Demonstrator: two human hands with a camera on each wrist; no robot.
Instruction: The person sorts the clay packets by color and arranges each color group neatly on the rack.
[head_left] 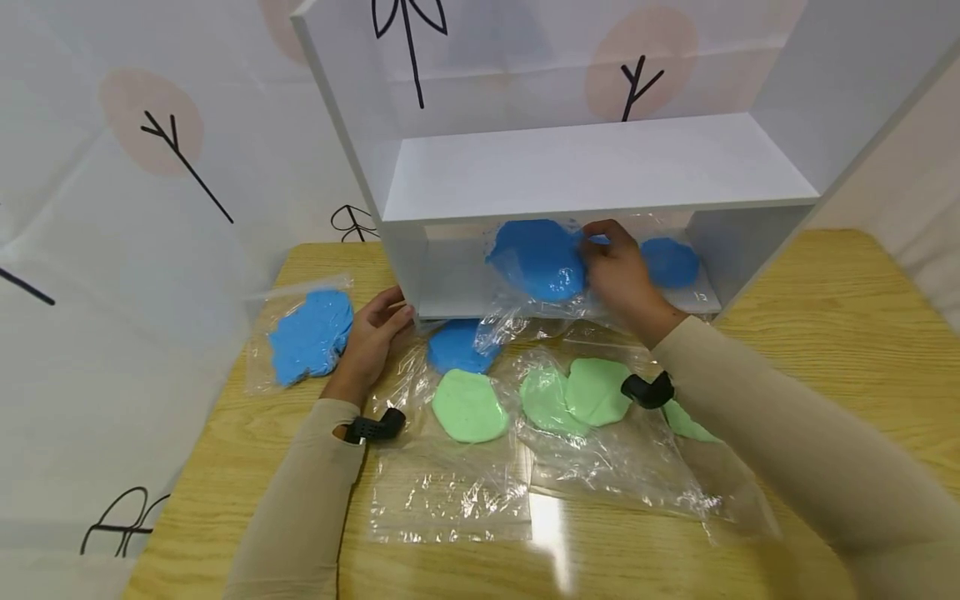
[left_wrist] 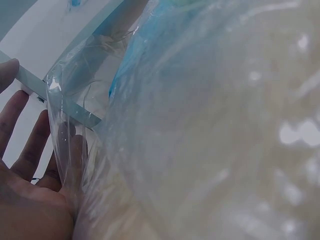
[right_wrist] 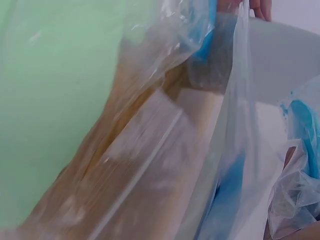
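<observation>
Our right fingers (head_left: 615, 233) pinch a bagged blue slab (head_left: 540, 262) at two o'clock; our loosely spread left fingers (head_left: 379, 307) touch the shelf (head_left: 600, 171).

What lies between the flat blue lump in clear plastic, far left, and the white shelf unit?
The person's left hand lies between them, as the head view shows.

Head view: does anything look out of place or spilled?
Nothing appears spilled. The ragged, bagged blue putty-like mass at far left lies apart from the overlapping, bagged pale-green flat discs, so it looks stray.
</observation>
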